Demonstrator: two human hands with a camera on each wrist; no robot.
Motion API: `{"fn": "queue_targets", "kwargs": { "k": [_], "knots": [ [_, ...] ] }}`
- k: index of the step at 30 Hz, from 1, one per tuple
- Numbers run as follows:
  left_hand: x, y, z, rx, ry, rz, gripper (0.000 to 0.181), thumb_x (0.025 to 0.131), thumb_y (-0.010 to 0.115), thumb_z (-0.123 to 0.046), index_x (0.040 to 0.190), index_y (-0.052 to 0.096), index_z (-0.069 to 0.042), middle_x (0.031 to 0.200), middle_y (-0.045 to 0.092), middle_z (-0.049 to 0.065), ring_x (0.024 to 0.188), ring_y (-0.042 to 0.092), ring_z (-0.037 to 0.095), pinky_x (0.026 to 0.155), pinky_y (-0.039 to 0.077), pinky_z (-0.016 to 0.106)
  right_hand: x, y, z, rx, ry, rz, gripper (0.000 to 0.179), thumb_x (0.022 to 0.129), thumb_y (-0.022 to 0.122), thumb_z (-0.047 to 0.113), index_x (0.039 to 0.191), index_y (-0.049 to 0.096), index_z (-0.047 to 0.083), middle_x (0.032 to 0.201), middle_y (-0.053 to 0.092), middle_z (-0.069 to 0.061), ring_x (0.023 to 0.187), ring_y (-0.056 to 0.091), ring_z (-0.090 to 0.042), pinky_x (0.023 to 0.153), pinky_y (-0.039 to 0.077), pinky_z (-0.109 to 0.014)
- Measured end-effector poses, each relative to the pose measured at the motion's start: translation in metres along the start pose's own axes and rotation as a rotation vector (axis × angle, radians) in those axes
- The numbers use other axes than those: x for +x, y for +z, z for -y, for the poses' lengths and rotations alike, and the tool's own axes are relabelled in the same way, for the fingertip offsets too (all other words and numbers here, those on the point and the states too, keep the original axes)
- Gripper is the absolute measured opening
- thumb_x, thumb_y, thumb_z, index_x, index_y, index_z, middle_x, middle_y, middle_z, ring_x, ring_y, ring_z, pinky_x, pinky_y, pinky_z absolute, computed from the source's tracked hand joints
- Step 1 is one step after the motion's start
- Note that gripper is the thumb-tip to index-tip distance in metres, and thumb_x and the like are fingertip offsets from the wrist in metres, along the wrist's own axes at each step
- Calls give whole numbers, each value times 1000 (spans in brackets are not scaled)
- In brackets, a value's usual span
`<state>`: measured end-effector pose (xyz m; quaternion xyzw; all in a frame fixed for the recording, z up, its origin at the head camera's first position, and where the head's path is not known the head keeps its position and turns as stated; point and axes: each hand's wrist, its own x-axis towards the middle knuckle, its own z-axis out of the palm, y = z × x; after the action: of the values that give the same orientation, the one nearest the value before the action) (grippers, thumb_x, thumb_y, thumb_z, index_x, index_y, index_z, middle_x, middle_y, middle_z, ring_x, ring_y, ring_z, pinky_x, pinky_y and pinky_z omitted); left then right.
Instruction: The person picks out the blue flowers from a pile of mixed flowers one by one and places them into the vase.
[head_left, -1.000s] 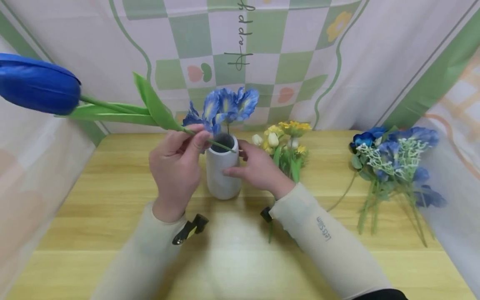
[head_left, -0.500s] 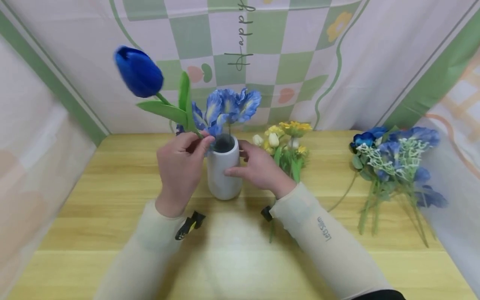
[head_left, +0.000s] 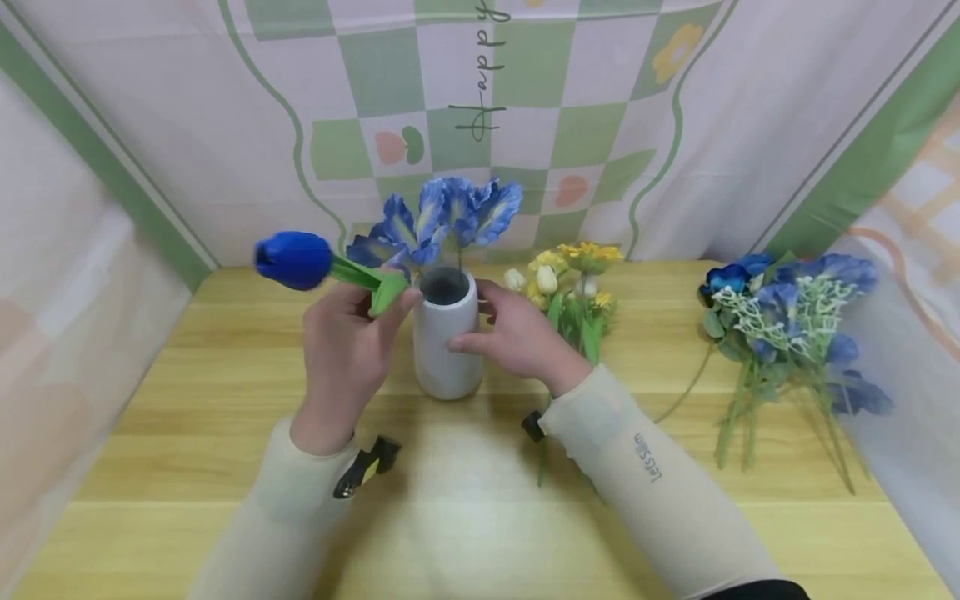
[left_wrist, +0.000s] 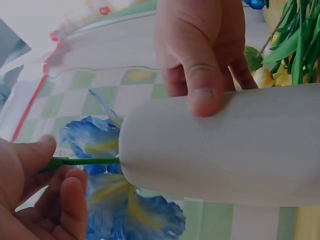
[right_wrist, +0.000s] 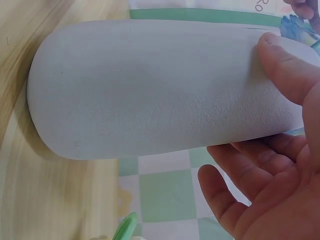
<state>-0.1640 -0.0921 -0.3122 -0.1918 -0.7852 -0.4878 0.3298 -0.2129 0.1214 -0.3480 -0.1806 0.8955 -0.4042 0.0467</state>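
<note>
A white vase [head_left: 447,358] stands upright on the wooden table, with blue irises [head_left: 457,212] rising from its mouth. My left hand [head_left: 341,362] is beside the rim and pinches the stem of a blue tulip [head_left: 294,260], whose bloom points left. In the left wrist view the green stem [left_wrist: 92,161] runs from the fingertips to the vase's rim; its lower end is hidden. My right hand [head_left: 525,337] holds the vase near its top, thumb on the front and fingers behind, as the right wrist view also shows.
Yellow and white flowers [head_left: 573,283] lie behind the right forearm. Farther right is a pile of blue flowers and white-green sprigs [head_left: 787,308], stems toward me. A checkered cloth [head_left: 517,75] hangs behind the table [head_left: 465,517].
The tulip has swung from far left, close to the camera, through a raised tilt, down to the vase's rim. Its stem end has left the top of the mouth. The right hand stays put.
</note>
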Motion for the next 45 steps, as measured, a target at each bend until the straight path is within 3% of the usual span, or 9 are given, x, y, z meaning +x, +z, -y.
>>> {"fn": "queue_targets", "kwargs": {
  "k": [2,4,9,19,24,28,36,45],
  "knots": [
    [0,0,0,-31,-77,-22,20,89,78,-19,84,69,-2,62,53,3,54,46,15,49,35,25,0,0,0,-3,6,0,84,80,84,44,148,45,14,144,53,-7,121,58,-31,94,51,-45],
    [0,1,3,-4,-134,-13,23,90,77,-24,80,69,-5,60,53,2,54,48,15,48,37,26,1,0,0,-4,9,0,85,80,84,44,148,45,14,144,53,-7,121,58,-32,95,51,-45],
    [4,7,14,93,-179,25,24,93,75,-28,82,70,-6,61,57,2,53,50,14,45,38,28,1,0,-1,-3,9,3,86,79,83,46,149,44,13,145,52,-7,121,58,-31,94,51,-45],
    [9,15,25,-24,-376,92,21,94,72,-31,97,75,-10,80,68,1,62,62,16,53,53,32,1,1,-1,16,9,10,87,80,83,47,149,44,13,145,52,-7,121,57,-29,95,51,-44],
    [6,14,22,-112,-375,19,27,93,73,-36,100,74,-10,82,68,1,61,61,18,53,54,32,0,1,-1,17,8,3,87,79,83,47,149,44,14,144,52,-6,121,58,-28,94,51,-43],
    [6,16,23,-105,-359,-12,23,95,71,-30,97,75,-8,77,67,2,57,58,18,51,52,29,0,0,0,15,10,-1,87,79,83,47,149,44,13,144,52,-6,121,58,-28,94,51,-43],
    [9,20,29,-54,-389,33,17,96,69,-22,97,77,-7,75,67,4,54,59,18,50,52,30,-1,0,2,13,31,6,89,78,83,49,150,43,14,145,52,-6,121,57,-27,94,51,-43],
    [10,23,31,-73,-438,82,16,97,68,-21,100,76,-8,79,68,5,61,61,18,53,54,31,-2,0,2,6,34,0,87,79,82,49,148,44,12,143,53,-7,120,58,-27,93,52,-43]
  ]
}}
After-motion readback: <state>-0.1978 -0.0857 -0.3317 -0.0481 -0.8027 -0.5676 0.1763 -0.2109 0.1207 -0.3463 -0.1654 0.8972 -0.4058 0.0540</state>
